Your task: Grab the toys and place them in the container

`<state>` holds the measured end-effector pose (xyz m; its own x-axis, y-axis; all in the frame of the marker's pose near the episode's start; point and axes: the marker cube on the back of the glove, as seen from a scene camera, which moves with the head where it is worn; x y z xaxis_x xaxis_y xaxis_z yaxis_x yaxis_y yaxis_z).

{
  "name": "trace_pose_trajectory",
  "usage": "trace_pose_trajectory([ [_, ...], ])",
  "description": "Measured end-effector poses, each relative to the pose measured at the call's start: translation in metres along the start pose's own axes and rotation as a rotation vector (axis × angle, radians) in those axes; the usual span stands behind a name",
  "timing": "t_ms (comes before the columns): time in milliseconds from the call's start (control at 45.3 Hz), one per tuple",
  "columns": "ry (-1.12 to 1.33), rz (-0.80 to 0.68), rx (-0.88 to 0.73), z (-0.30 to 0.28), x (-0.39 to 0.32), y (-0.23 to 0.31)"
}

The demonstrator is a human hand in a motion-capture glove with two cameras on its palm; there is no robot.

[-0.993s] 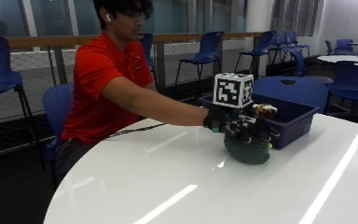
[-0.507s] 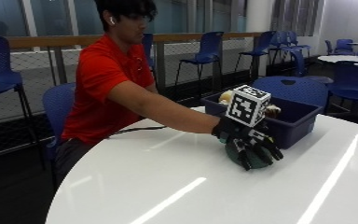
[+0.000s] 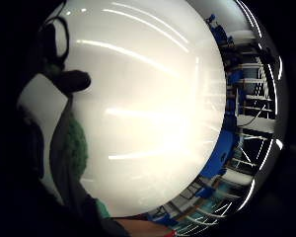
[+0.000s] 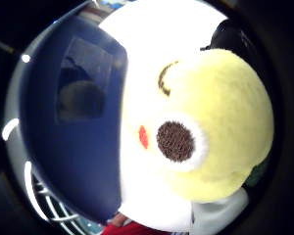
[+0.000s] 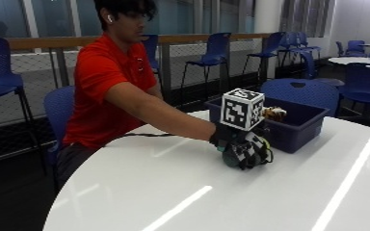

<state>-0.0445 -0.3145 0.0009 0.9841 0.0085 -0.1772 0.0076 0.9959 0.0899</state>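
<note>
My gloved right hand (image 5: 241,145) is low on the white table (image 5: 172,192), its fingers curled round a green plush toy (image 5: 231,161) that it mostly covers. The thumb side palm view is filled by the toy's pale yellow face (image 4: 220,122), which has a brown round spot and a small red mark. Green plush (image 3: 75,143) also shows beside the palm in the little finger side view. The blue container (image 5: 300,124) stands just behind the hand, close to it. A small brown striped toy (image 5: 275,113) pokes above the container's rim.
The person in a red shirt sits at the table's far left edge, arm stretched across it. Blue chairs (image 5: 303,91) stand behind the container. The round table's bare white top (image 3: 153,108) spreads in front of and to the right of the hand.
The hand has come down and wrapped round the green toy, which showed plainly below it a second ago and is now mostly covered.
</note>
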Motion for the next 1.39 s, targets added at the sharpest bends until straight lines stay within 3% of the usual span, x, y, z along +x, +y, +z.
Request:
trace_pose_trajectory([
  [243,-0.010,0.070,-0.048,-0.024,0.024,0.018],
  [485,0.014,0.042,0.047,-0.108,0.038,0.030],
  [684,-0.044,-0.054,0.125,-0.192,-0.022,0.047],
  [838,-0.063,-0.166,0.160,-0.225,-0.094,0.059],
  [1015,-0.051,-0.280,0.178,-0.235,-0.165,0.074],
  [1103,-0.028,-0.270,0.167,-0.231,-0.197,0.078],
  [1235,0.024,-0.543,0.072,-0.208,-0.202,0.086],
  [1390,-0.116,-0.415,0.030,-0.193,-0.212,0.087],
])
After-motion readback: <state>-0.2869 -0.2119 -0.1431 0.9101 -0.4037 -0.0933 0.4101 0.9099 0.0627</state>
